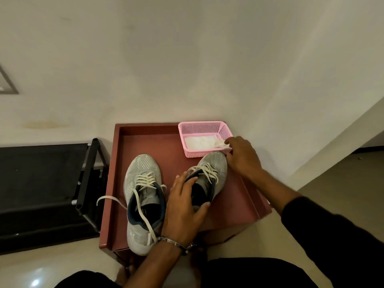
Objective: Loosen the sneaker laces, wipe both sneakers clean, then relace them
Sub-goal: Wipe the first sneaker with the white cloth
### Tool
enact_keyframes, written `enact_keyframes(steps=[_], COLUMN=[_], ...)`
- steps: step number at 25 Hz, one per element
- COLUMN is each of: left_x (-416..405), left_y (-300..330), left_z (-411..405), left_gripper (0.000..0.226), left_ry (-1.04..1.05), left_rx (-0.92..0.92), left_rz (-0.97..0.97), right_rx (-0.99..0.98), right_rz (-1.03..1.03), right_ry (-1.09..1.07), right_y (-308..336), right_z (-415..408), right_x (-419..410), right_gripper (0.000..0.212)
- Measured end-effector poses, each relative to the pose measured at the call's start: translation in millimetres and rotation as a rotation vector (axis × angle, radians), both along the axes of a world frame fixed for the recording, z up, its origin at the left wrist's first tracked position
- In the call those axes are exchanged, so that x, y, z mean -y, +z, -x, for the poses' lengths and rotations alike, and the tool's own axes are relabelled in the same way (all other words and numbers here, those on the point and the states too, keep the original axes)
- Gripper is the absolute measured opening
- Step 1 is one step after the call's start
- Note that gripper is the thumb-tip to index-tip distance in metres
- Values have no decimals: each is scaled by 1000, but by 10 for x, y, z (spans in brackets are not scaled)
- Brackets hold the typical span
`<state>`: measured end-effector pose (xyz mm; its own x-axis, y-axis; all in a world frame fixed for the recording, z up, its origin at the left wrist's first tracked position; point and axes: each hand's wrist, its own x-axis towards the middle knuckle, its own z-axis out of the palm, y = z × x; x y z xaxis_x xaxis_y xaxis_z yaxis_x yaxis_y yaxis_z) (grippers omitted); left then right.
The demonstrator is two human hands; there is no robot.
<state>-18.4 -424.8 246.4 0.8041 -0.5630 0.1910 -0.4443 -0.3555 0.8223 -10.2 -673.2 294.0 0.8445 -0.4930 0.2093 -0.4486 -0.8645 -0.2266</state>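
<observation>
So the right sneaker (209, 179) is being gripped at the collar by the left hand (185, 206), probably for steadiness, while a wipe (221, 144) is being pinched by the right hand (242, 156) just beside the pink basket (204, 126). The left sneaker (142, 202) is being left nearer the camera, laces loose.

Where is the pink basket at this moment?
In the head view, the pink basket stands in the far right corner of the reddish tray, just beyond the toe of the right sneaker, with the right hand at its near right corner.
</observation>
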Motion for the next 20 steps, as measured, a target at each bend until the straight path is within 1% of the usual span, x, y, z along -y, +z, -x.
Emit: enact_keyframes(steps=[4, 6, 8, 12, 16, 18, 20], left_x=[1, 18, 30, 43, 44, 49, 52], left_y=[-39, -38, -45, -62, -90, -94, -83], left_z=[5, 5, 1, -6, -8, -3, 4], left_gripper=[69, 69, 68, 65, 61, 58, 55], left_ry=[-8, -9, -11, -11, -6, 0, 11], left_rx=[17, 25, 35, 29, 40, 107, 183], left_rz=[10, 9, 13, 13, 1, 9, 18], right_rx=[-234, -351, -394, -306, -111, -7, 146], right_rz=[247, 327, 334, 161, -15, -75, -208], right_ry=[126, 161, 152, 103, 44, -6, -89], right_y=[-81, -102, -116, -119, -130, -102, -23], right_z=[-293, -417, -505, -525, -466, -431, -365], right_x=[305, 398, 481, 658, 693, 651, 542], right_gripper=[47, 42, 35, 27, 19, 19, 19])
